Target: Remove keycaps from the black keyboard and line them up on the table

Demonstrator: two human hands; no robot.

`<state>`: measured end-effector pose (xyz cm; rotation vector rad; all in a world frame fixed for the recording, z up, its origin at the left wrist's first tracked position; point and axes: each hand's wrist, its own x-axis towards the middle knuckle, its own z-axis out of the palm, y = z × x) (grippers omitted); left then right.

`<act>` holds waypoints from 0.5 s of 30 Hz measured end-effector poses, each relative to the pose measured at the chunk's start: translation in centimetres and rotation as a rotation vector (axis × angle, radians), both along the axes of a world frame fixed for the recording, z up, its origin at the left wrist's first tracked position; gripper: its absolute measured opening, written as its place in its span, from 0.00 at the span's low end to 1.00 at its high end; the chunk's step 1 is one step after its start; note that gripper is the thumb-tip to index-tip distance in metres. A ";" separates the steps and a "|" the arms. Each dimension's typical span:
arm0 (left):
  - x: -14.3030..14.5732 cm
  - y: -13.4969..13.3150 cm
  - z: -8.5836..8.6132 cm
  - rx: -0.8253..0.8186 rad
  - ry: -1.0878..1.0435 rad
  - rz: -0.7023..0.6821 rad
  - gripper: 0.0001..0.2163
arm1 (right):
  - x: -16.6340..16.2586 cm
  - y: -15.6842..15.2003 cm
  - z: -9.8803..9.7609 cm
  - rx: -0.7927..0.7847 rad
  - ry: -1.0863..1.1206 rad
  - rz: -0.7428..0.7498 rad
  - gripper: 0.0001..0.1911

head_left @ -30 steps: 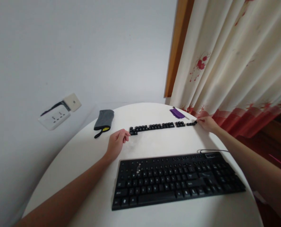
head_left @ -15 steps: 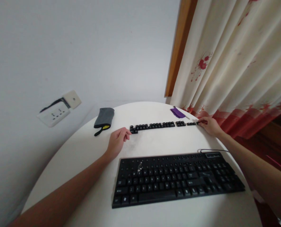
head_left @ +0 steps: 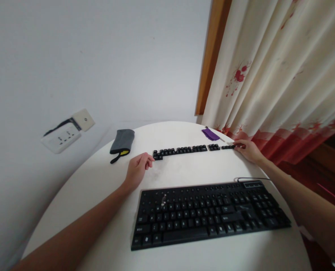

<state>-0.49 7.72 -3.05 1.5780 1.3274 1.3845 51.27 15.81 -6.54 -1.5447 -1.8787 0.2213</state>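
A row of black keycaps (head_left: 184, 150) lies across the white table (head_left: 190, 169), with small gaps between its groups. At its left end my left hand (head_left: 139, 167) rests on the table, fingers curled in beside the end keycaps; whether they hold anything is hidden. My right hand (head_left: 247, 149) is closed at the row's right end, thumb and fingers on a keycap (head_left: 235, 147) that now sits against its neighbours. Nearer to me lies a black keyboard (head_left: 209, 214). Its upper rows lack keycaps at the left, and a small shiny metallic thing (head_left: 164, 200) sits on that part.
A grey cloth pouch (head_left: 122, 140) with a yellow lining lies at the back left. A purple cloth item (head_left: 210, 134) is at the back right. The keyboard's cable (head_left: 252, 178) curves off to the right. Wall sockets (head_left: 61, 138) and a curtain (head_left: 257, 75) border the table.
My right hand has moved the end keycap left, closing the gap to its neighbours. My left hand stays at the row's left end. The view has shifted slightly.
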 end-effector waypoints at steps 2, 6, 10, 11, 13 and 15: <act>0.0 0.1 -0.1 -0.001 0.002 -0.001 0.14 | -0.1 0.0 0.0 0.005 0.003 -0.005 0.15; -0.1 0.1 -0.3 -0.006 0.004 -0.004 0.14 | -0.2 0.0 0.1 0.018 0.014 -0.004 0.15; -0.1 0.1 -0.3 -0.007 -0.011 -0.002 0.14 | -0.1 0.1 0.2 0.018 0.031 0.019 0.15; -0.1 0.1 -0.3 -0.007 -0.016 -0.001 0.15 | -0.2 0.1 0.3 0.016 0.038 0.023 0.15; 0.0 0.0 -0.2 -0.011 -0.020 0.000 0.14 | -0.2 0.0 0.3 0.012 0.051 0.027 0.16; 0.0 0.0 -0.1 -0.016 -0.023 0.003 0.14 | -0.2 0.0 0.2 0.006 0.060 0.031 0.16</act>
